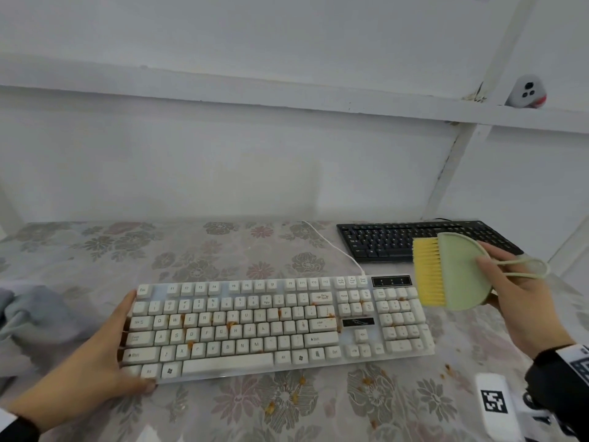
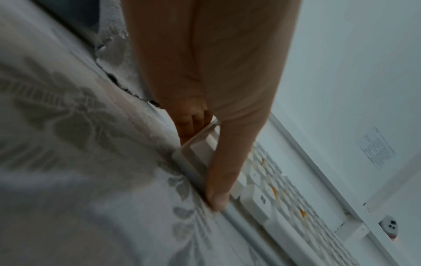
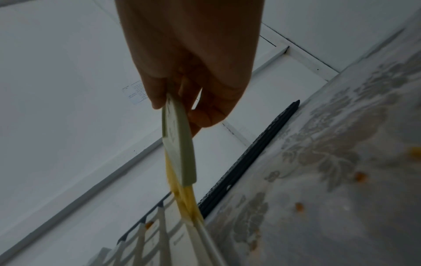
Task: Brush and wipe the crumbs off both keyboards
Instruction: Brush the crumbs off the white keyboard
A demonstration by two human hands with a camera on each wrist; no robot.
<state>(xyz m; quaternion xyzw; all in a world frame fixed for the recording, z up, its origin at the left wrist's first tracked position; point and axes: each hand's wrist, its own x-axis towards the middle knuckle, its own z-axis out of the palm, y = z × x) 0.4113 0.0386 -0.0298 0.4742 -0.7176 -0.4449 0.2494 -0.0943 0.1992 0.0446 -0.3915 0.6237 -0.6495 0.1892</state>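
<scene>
A white keyboard [image 1: 274,327] lies across the flowered table, with orange crumbs [image 1: 231,325] caught among its keys. My left hand [image 1: 105,352] grips its left end, thumb on the front edge [image 2: 216,198], fingers behind the side. My right hand [image 1: 522,307] holds a pale green brush [image 1: 462,272] with yellow bristles [image 1: 428,271] just above the number pad, bristles pointing left. A thin loop on the brush handle lies over my fingers. The brush [image 3: 180,144] is seen edge-on in the right wrist view. A black keyboard [image 1: 414,240] lies at the back right.
A grey cloth [image 1: 35,314] lies bunched at the table's left edge. Loose crumbs [image 1: 293,397] dot the tablecloth in front of the white keyboard and near my right wrist. A white cable [image 1: 334,247] runs back from the keyboard. White wall panels stand close behind.
</scene>
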